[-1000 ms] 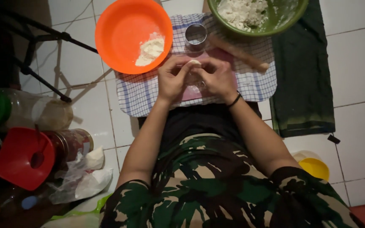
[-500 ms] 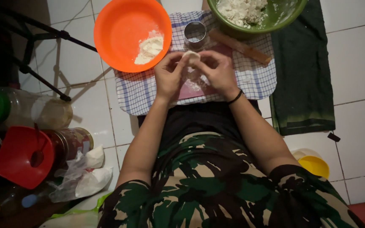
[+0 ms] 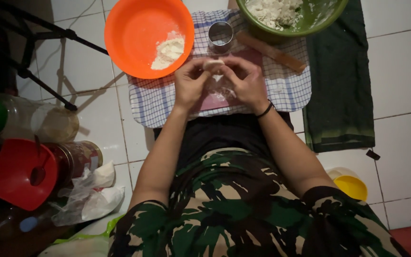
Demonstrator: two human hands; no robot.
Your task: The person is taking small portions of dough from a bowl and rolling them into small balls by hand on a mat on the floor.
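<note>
My left hand [image 3: 190, 84] and my right hand [image 3: 247, 82] meet over a pink board [image 3: 213, 101] on a checked cloth [image 3: 286, 88]. Between the fingertips of both hands sits a small pale piece of dough [image 3: 213, 64]. Just beyond it stands a round metal cutter [image 3: 220, 36]. An orange bowl [image 3: 134, 28] with a little flour lies at the far left of the cloth. A green bowl [image 3: 319, 21] of dough is at the far right, with a wooden rolling pin [image 3: 272, 51] lying in front of it.
A dark green cloth [image 3: 338, 81] lies on the white tiles at the right. A yellow lid [image 3: 352, 186] sits by my right elbow. At the left are plastic jars [image 3: 48, 123], a red lid [image 3: 15, 173], white bags [image 3: 93, 197] and a black stand [image 3: 39, 52].
Both hands moved slightly farther from me with the dough, toward the metal cutter, and the fingers reshaped their pinch on it.
</note>
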